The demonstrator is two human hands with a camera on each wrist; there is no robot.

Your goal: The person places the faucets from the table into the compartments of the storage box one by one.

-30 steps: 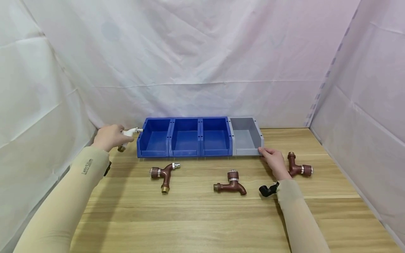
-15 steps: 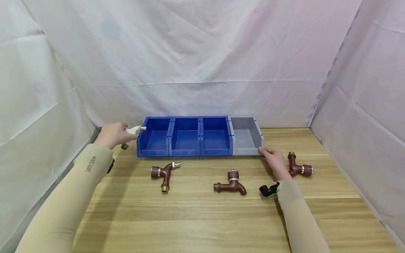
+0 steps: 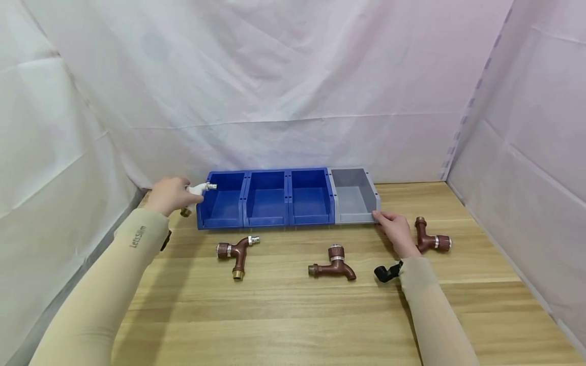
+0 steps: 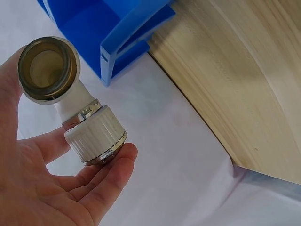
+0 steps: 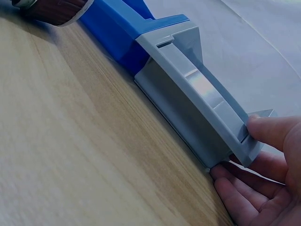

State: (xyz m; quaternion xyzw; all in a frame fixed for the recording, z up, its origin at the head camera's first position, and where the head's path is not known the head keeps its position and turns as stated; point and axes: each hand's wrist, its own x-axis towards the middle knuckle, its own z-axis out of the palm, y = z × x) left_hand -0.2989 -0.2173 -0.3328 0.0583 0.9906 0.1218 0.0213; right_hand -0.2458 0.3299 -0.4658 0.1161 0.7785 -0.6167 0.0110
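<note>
My left hand [image 3: 169, 195] holds a white faucet [image 3: 198, 189] just left of the leftmost blue bin [image 3: 223, 222], its metal spout tip over that bin's left wall. In the left wrist view the faucet's brass inlet [image 4: 48, 70] faces the camera, and fingers lie along its ribbed white knob [image 4: 96, 134]. At the other end of the row, my right hand [image 3: 397, 234] grips the front right corner of the grey bin [image 3: 357, 218]. The right wrist view has the thumb on the grey bin's front lip [image 5: 188, 89] and the other fingers beneath and beside it.
Two more blue bins [image 3: 266, 221] join the row against the white cloth backdrop [image 3: 284, 76]. On the wooden table [image 3: 274, 325] lie brown faucets: one at left [image 3: 239, 252], one at centre [image 3: 336, 269], one right of my right hand [image 3: 427, 241].
My left hand has moved right with the white faucet, bringing the spout from the bin's left edge to over it. The right hand keeps its grip on the grey bin.
</note>
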